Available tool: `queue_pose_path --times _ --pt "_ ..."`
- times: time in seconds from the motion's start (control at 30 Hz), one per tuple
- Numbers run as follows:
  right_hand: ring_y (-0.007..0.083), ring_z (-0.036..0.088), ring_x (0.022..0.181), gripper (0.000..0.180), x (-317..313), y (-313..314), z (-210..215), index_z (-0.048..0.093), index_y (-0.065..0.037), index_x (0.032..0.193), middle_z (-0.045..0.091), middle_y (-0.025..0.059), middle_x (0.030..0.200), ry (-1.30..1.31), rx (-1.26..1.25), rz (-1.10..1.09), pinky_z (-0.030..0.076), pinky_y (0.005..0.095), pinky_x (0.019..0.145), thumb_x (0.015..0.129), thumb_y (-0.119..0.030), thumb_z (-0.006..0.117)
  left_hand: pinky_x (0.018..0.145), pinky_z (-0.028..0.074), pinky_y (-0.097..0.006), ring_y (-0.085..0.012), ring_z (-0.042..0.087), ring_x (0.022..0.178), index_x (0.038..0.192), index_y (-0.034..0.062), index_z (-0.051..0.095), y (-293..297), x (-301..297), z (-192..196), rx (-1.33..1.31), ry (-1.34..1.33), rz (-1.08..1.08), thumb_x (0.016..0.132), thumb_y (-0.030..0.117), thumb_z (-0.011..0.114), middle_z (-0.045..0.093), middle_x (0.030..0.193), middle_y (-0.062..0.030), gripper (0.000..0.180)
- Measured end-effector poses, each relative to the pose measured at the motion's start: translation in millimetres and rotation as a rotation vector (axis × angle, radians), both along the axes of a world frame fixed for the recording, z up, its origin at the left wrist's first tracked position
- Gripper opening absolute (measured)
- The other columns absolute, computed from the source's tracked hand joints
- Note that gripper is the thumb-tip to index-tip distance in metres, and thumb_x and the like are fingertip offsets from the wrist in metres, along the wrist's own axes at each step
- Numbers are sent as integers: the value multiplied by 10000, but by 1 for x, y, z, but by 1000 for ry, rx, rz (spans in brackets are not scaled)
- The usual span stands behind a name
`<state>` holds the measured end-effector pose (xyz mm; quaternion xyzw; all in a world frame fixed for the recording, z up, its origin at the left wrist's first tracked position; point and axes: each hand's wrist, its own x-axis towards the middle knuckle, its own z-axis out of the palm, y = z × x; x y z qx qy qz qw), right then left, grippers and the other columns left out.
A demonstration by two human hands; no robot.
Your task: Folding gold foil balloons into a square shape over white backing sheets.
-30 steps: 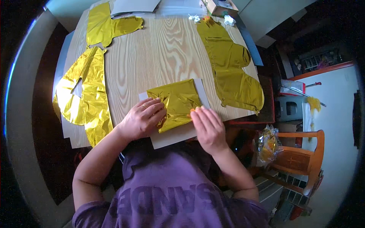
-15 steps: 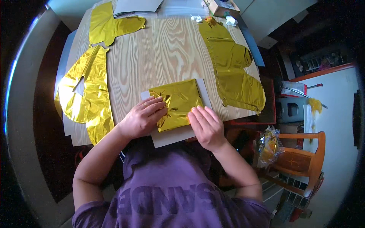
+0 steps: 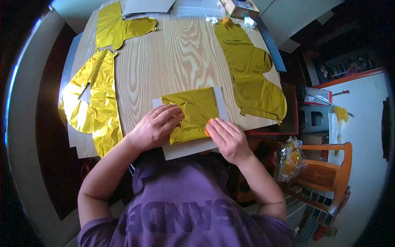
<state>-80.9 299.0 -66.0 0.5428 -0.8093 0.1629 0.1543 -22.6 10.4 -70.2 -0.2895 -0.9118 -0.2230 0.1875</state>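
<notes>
Resting bent left-hand fingers (image 3: 168, 113) on gold foil (image 3: 199, 105) atop the grey card (image 3: 185, 151). Covering something orange (image 3: 207, 131) toward the card's right with straighter right-hand fingers (image 3: 221, 129), any grip impossible to tell.

Packet (image 3: 197, 109): shiny gold w/ darker streaks & pale glints. Card (image 3: 185, 152): lt grey. Orange bit (image 3: 207, 131): vivid hue. Table (image 3: 164, 66): pale beige w/ wavy brownish wood grain. L foil (image 3: 105, 99): brt yellow-gold, glare nr white in spots. Top L foil (image 3: 110, 28): deeper gold. R foil (image 3: 256, 90): dk olive-gold. Shirt (image 3: 177, 183): purple w/ dk purple lettering. Ring (image 3: 157, 112): gold. Sheets (image 3: 147, 6): grey. Tissue (image 3: 249, 22): white. Board (image 3: 274, 49): blue-grey. Chair (image 3: 346, 164): orangey brn w/ dk brn panel. Bag (image 3: 291, 156): clear w/ yellow-gold contents.
</notes>
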Motion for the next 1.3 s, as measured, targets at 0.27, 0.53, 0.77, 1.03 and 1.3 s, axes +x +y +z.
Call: queue_pose_path --times 0.27,0.53,0.77,1.03,1.3 --pt "272 713 881 144 18 27 18 709 -15 965 731 126 943 -338 -313 -352 564 371 801 887 -135 704 989 540 -463 -367 651 1139 1128 -2 672 -4 -3 1 -47 -21 -25 810 71 715 667 1175 -169 330" --pt "182 712 693 281 21 39 -13 647 3 1018 708 84 861 -1740 -734 -669 583 281 645 993 -277 661 979 547 -444 -322 666 1121 1093 16 670 -13 -15 6 -91 -45 -34 823 84 735 688 1142 -145 286" --pt "188 704 658 168 23 69 10 640 -5 1054 724 131 826 -1727 -733 -672 598 304 611 981 -157 634 886 572 -409 -352 694 1029 1146 4 653 -21 -29 28 122 -278 91 865 9 671 698 1116 -173 281" --pt "168 693 696 210 -7 187 118 626 10 1069 721 128 886 -1040 -590 -877 578 290 626 977 -177 605 880 583 -405 -356 699 1029 1160 9 654 -26 -28 27 184 -309 133 879 -3 665 694 1142 -172 282" --pt "198 719 799 263 -123 68 64 582 32 1190 733 203 1033 -1110 -830 -525 586 316 732 1003 -153 581 1060 490 -487 -365 625 1189 1217 -10 631 -28 -25 -4 -88 -48 -74 832 130 673 657 1222 -186 412"
